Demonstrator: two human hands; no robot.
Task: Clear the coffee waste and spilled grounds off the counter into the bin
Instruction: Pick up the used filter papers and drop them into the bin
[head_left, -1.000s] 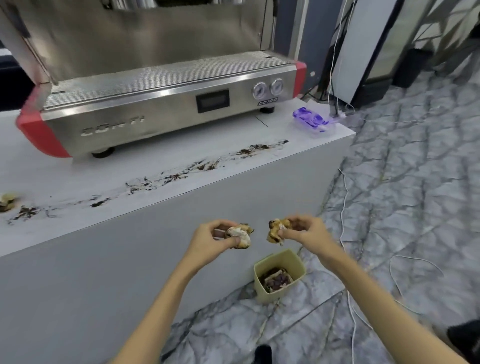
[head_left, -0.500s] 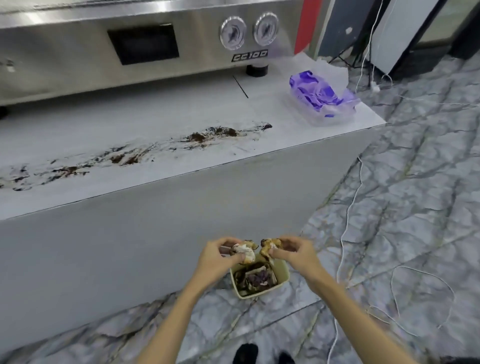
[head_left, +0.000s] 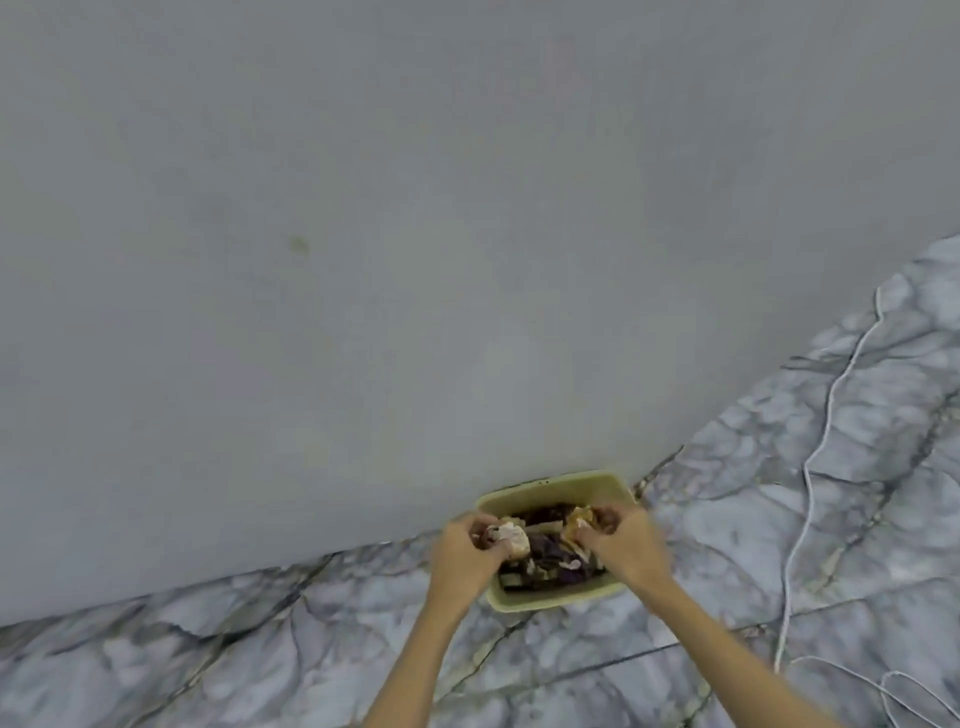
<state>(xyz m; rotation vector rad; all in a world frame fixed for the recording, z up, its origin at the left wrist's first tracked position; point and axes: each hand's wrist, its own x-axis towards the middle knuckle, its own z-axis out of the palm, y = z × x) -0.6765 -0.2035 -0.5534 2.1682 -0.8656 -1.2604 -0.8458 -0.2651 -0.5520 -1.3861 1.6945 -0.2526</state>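
We've dropped both hands down from chest height: left hand (head_left: 470, 545) pinches a stained wad (head_left: 511, 535), right hand (head_left: 621, 540) another wad (head_left: 577, 521), fingers curled, right over the bin (head_left: 550, 601) — release next.

A pale green bin (head_left: 555, 601) at six o'clock holds dark waste; two stained crumpled wads, one whitish (head_left: 511, 536), one orange-brown (head_left: 577, 522), sit over it.

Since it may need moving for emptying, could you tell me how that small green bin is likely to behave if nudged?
The green bin looks like thin plastic, holding only crumpled waste, so it is probably light and would slide easily on the smooth marble floor. Its low, wide shape suggests it would skid rather than tip.
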